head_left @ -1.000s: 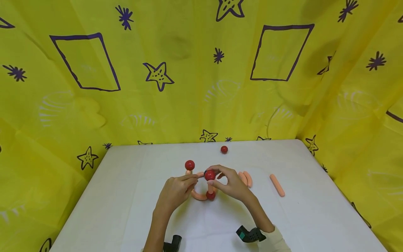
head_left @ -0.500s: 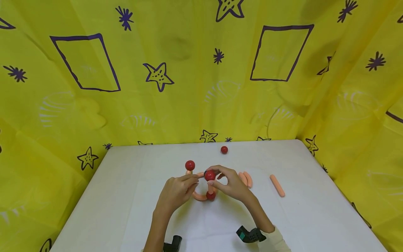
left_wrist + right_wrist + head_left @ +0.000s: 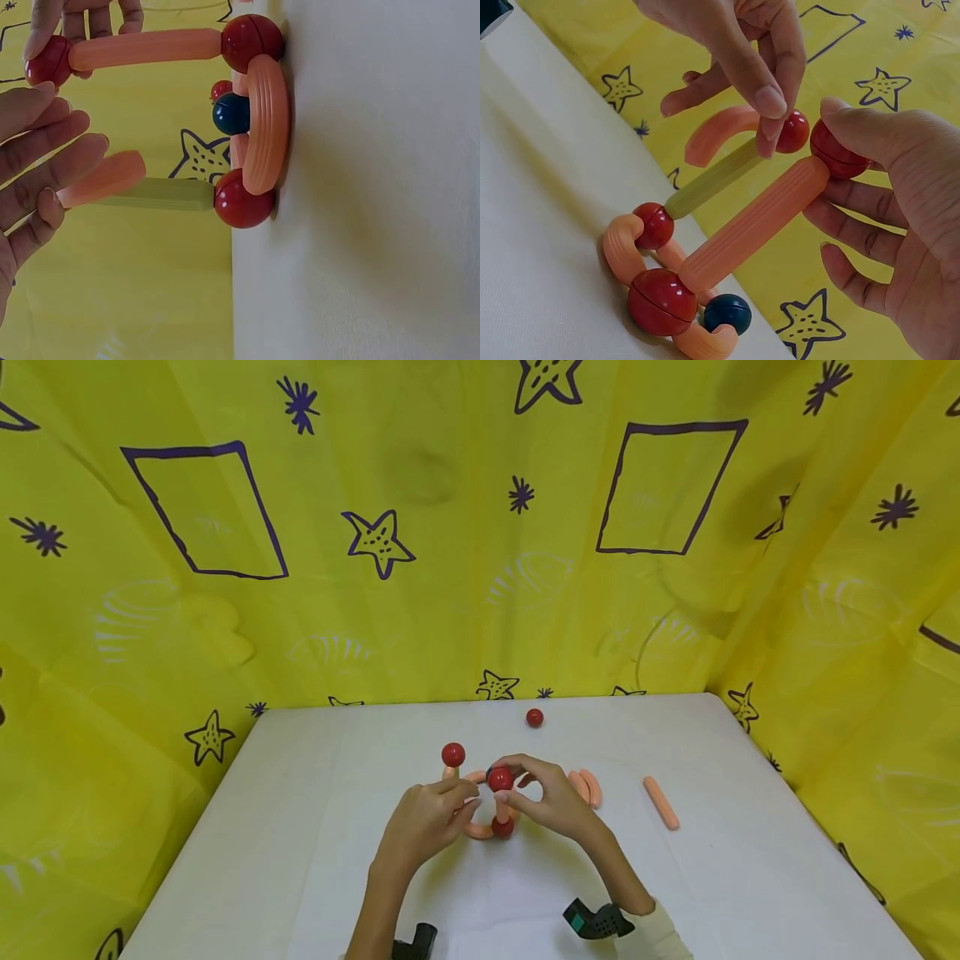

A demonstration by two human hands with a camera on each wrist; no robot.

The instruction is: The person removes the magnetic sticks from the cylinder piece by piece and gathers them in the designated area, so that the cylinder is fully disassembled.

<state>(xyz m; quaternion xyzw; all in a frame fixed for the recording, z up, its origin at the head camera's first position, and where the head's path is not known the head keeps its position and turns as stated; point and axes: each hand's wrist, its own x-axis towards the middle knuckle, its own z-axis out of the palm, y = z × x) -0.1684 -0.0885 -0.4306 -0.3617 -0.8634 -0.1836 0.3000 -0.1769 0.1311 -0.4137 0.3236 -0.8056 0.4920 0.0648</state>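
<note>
Below the right hand (image 3: pixel 553 802), a cream sleeve (image 3: pixel 651 935) is worn on the forearm. Beside its edge, an angular black wrist camera (image 3: pixel 602 921) is carried, marked by a teal patch (image 3: pixel 577 922) and small dots. Below the left hand (image 3: pixel 426 818), a second black camera (image 3: pixel 417 941) is worn, cut off by the head view's edge.

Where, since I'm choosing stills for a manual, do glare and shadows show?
Head view: soft shadows on the white table between the forearms; left wrist view: a broad, dim shadow across that table; right wrist view: small glints on the glossy front red ball.
</note>
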